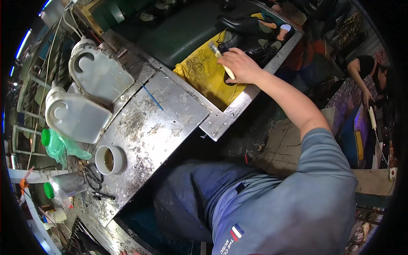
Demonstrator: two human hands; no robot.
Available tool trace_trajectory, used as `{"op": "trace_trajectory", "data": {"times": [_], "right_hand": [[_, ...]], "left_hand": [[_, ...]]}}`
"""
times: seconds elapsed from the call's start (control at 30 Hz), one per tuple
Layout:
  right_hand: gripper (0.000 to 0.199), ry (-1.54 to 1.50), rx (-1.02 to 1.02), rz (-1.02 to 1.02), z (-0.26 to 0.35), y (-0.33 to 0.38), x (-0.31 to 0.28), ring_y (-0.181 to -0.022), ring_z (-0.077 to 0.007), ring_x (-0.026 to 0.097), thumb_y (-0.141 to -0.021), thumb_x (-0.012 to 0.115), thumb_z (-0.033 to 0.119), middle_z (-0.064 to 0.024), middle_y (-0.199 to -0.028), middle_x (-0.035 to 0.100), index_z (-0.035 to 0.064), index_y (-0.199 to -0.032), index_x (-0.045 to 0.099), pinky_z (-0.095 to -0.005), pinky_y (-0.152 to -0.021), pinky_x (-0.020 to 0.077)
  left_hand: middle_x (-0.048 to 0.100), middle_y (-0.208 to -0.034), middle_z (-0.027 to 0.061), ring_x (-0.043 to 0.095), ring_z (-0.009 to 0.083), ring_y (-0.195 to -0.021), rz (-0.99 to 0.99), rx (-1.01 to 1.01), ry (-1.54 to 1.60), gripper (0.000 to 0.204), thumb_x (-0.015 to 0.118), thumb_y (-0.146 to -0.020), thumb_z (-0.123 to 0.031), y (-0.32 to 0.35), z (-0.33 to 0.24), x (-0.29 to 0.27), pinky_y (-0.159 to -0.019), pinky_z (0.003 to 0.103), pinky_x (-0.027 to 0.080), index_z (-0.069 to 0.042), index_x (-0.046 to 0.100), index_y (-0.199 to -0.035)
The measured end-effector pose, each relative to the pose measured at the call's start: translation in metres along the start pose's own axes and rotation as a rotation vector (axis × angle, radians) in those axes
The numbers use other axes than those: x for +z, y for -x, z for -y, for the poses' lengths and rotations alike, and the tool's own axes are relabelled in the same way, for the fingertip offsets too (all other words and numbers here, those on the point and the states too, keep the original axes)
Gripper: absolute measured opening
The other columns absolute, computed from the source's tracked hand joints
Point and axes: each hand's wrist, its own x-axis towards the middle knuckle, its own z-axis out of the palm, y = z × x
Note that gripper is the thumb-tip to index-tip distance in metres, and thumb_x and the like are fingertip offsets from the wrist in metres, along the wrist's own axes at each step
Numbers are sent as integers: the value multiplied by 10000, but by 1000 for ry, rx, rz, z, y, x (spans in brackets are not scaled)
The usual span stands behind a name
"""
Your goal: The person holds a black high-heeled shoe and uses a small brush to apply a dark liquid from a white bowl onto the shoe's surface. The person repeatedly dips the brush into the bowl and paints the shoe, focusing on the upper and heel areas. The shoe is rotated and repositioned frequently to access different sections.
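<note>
One hand, the right hand [240, 66], grips a brush [221, 59] over the yellow cloth [204, 72] beside black shoes [244, 44]; left hand unseen. Loaded bristles could drip onto the cloth.

Stained metal workbench [144, 127], dark green mat [182, 34], dim cluttered workshop, cracked floor [280, 144]
</note>
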Motion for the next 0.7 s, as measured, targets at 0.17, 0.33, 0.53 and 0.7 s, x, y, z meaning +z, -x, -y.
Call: {"op": "trace_trajectory", "data": {"times": [0.17,0.33,0.53,0.7], "right_hand": [[726,-45,-45,173,-16,-17,25,-1134,-256,621,-647,870,232,-61,-1119,682,132,-1301,572,-408,-1097,385],[640,-190,59,-173,-37,-26,5,-1061,-294,652,-659,849,212,-64,-1066,682,171,-1246,596,-426,-1001,462],[539,-796,105,-692,-35,-50,-128,-953,-138,626,-805,765,60,-29,-966,633,61,-1280,511,-320,-904,524],[727,-1749,-284,-527,99,-65,-178,-962,-241,671,-770,752,180,-103,-970,654,-6,-1375,395,-428,-929,544]], "left_hand": [[726,-1174,176,650,398,-1146,43,-26,-19,294,679,-934,-298,6,-31,-3,-985,504,511,-41,754,-1055],[710,-1222,179,632,389,-1188,44,18,78,316,706,-924,-295,13,-42,-9,-1029,503,483,-32,738,-1094],[695,-1239,190,636,390,-1177,55,-38,466,402,775,-890,-273,-5,-84,-34,-1029,479,489,-11,690,-1184],[628,-1376,184,631,316,-1231,209,-161,1092,542,618,-1013,-349,-39,-149,-7,-1025,395,495,5,548,-1417]]}}
